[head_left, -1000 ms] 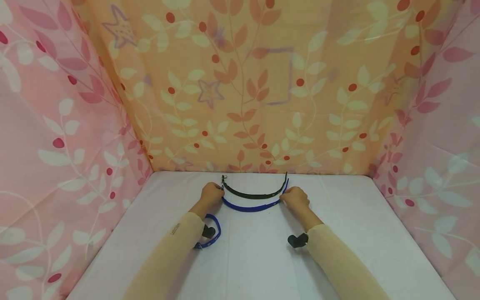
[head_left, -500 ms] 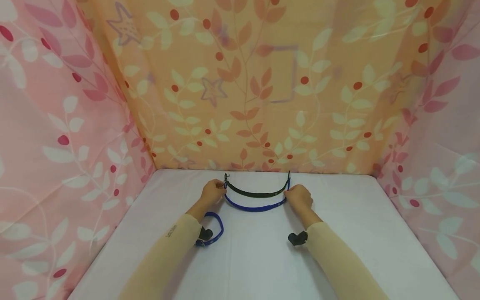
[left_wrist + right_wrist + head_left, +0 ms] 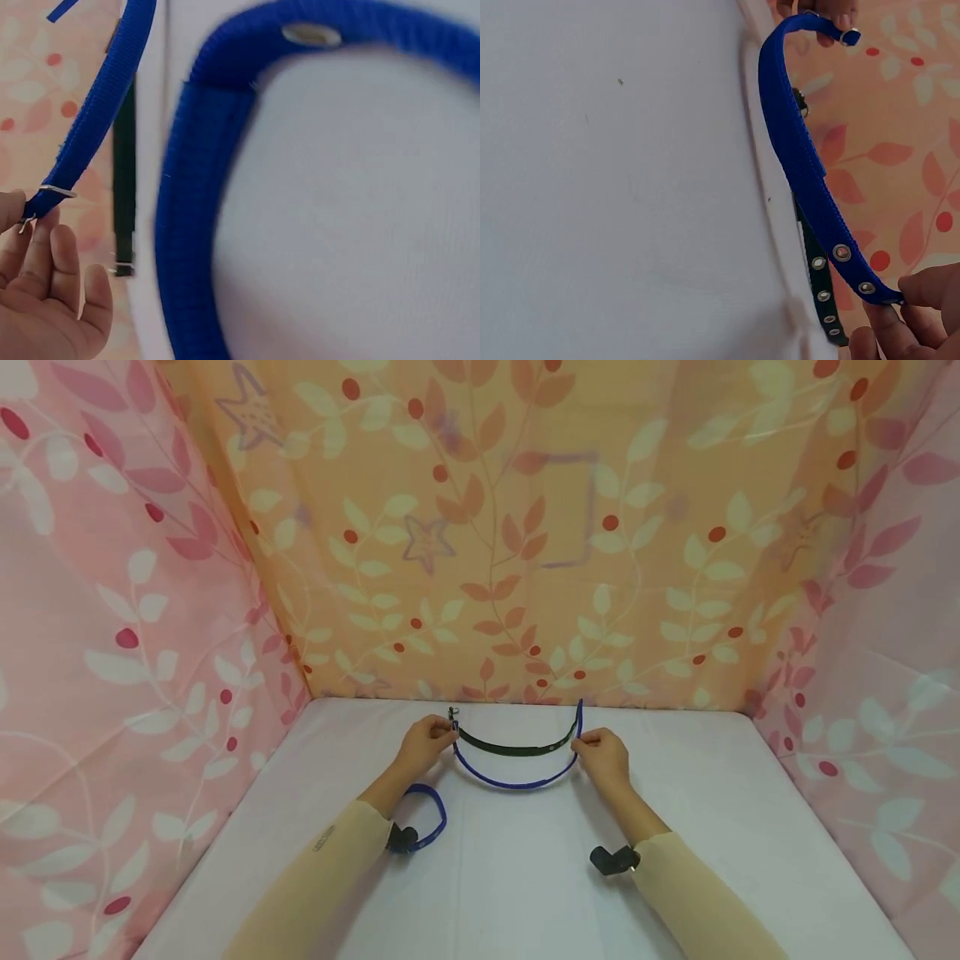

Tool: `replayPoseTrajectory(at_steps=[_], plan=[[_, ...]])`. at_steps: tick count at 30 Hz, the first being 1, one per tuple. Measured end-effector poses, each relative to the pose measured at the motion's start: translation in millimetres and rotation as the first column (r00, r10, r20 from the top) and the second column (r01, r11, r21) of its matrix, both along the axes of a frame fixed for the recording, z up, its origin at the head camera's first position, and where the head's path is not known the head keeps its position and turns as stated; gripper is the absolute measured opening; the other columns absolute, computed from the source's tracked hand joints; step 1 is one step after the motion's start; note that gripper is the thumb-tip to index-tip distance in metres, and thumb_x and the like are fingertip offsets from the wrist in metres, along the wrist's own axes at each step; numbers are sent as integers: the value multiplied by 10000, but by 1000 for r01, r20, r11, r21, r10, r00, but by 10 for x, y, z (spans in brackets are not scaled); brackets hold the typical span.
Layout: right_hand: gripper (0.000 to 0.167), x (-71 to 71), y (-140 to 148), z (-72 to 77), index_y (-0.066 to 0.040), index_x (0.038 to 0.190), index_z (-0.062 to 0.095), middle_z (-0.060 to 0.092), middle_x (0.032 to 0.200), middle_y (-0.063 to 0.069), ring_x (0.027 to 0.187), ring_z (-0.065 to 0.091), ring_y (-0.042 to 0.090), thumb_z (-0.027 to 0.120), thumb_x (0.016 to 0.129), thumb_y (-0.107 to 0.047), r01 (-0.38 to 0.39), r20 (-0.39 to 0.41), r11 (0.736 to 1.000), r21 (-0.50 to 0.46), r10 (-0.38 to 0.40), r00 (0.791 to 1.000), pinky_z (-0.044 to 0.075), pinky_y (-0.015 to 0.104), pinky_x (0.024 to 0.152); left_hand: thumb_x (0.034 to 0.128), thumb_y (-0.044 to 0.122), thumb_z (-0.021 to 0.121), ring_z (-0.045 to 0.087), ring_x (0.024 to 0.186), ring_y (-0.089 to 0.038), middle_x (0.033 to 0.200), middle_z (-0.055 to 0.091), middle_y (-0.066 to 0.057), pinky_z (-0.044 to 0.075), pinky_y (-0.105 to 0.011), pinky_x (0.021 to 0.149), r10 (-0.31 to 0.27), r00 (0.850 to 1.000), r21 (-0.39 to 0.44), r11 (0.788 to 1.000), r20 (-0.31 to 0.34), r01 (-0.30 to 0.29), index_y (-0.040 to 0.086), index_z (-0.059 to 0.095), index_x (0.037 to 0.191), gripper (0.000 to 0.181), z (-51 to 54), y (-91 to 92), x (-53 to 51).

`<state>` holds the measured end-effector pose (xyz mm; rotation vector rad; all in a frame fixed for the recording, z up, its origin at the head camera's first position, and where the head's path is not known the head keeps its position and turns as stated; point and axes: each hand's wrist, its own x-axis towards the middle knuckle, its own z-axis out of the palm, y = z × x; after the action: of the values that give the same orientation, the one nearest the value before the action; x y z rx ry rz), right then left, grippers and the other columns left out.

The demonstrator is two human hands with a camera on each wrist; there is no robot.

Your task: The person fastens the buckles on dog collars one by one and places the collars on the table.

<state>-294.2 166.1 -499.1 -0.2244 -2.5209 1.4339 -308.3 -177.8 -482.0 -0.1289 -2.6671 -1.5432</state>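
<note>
A blue strap (image 3: 517, 787) with metal eyelets hangs in a downward curve between the two hands. The left hand (image 3: 427, 745) pinches its buckle end, where metal fittings show in the left wrist view beside the blue strap (image 3: 97, 112). At the other end, the right hand (image 3: 606, 757) pinches near the eyelets of the blue strap (image 3: 795, 142), its tip pointing up. Just behind lies a dark green strap (image 3: 513, 750), also curved, with a metal clasp at its left end; it shows partly behind the blue one in the right wrist view.
A second blue strap (image 3: 441, 814), closed in a loop, lies on the white table (image 3: 510, 893) beside the left wrist and partly behind it. Floral cloth walls (image 3: 660, 527) stand at the back and both sides. A black device (image 3: 615, 860) is on the right wrist.
The held blue strap sags in a deeper curve, and its middle has turned edge-on. The forearms have shifted slightly outward. Both hands keep hold of its ends, and the green strap stays behind it.
</note>
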Motion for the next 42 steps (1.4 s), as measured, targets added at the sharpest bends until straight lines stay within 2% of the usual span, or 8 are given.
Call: replayPoseTrajectory(at_steps=[11,16,23,31,33,37,39,42], plan=[[400,391,67,450,-48,1145,668,723,1027,119,919,625,180,757,941,-381,-92,-38,981,-172,87,995,496,257,750,974,301,726,627,997,-216,1100,690,-64,530,-301,838,-63,989,135,988,-130,81,103,657,1181,294,388,76,412],[461,569,121,630,-55,1173,655,735,1080,115,968,659,154,755,926,-431,-157,-86,972,-176,144,986,517,209,821,964,308,737,619,974,-214,1075,682,-69,533,-242,810,-75,983,219,969,-166,111,106,650,1160,295,542,107,634],[435,758,195,754,-66,1167,651,716,1121,99,999,662,116,759,926,-411,-215,-184,961,-176,182,966,536,181,826,955,247,753,618,1031,-209,1113,652,-88,542,-203,851,-129,975,393,899,-183,193,68,618,1174,314,679,131,893],[348,889,214,878,-123,1149,662,703,1088,27,1014,648,174,760,932,-377,-269,-289,957,-110,228,930,541,197,827,943,122,754,618,1027,-204,1104,646,-87,554,-207,841,-176,953,459,844,-247,275,14,602,1191,310,861,169,1163],[304,912,214,916,-125,1151,666,711,1075,24,1013,648,165,761,940,-322,-293,-336,952,-87,249,908,529,192,841,941,100,750,612,1022,-210,1104,639,-90,551,-210,827,-191,943,435,850,-273,298,20,597,1197,309,902,182,1211],[233,982,188,1017,-118,1137,674,728,1047,26,1001,637,127,765,941,-207,-322,-405,946,-35,281,870,496,167,864,945,106,745,608,998,-232,1094,644,-80,548,-251,839,-209,913,320,889,-351,327,67,615,1197,287,978,215,1301],[211,1011,176,1052,-130,1118,680,732,1036,8,996,628,116,769,938,-196,-318,-415,948,-1,289,863,484,163,865,946,119,747,607,984,-238,1089,652,-69,544,-273,855,-203,902,274,907,-381,320,88,626,1187,271,1021,233,1351],[204,1060,159,1099,-139,1118,689,735,1041,-5,1009,616,119,770,936,-179,-323,-413,946,32,307,857,465,168,888,943,126,753,611,984,-241,1093,660,-51,544,-291,883,-187,901,263,916,-391,304,110,638,1177,262,1078,259,1429]])
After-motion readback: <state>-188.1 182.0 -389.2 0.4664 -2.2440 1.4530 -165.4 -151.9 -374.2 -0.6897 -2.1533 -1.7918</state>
